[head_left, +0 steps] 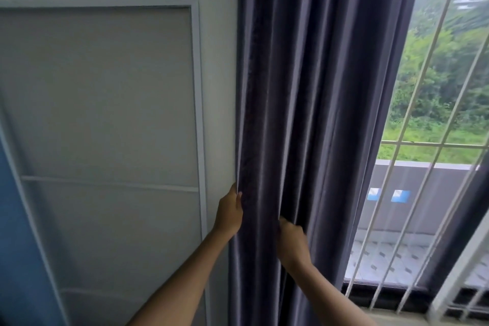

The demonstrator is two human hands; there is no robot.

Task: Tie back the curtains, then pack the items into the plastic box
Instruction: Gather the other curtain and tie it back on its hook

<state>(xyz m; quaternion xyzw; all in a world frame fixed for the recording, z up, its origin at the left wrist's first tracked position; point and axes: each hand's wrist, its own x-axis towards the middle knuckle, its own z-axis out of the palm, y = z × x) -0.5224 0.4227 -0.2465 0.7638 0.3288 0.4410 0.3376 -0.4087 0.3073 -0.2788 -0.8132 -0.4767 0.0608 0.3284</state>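
Observation:
A dark grey-purple curtain (pixel 317 87) hangs in long folds down the middle of the view, gathered beside the window. My left hand (pixel 229 213) pinches the curtain's left edge where it meets the wall. A little lower and to the right, my right hand (pixel 292 242) grips a fold of the same curtain, its fingers tucked into the fabric. Both forearms reach up from the bottom of the view. No tie-back and no plastic box are in view.
A white wall with a framed grey panel (pixel 105 114) fills the left side, and a blue surface (pixel 16 246) stands at the far left. To the right, a window with white bars (pixel 412 140) looks out on green trees and a balcony wall.

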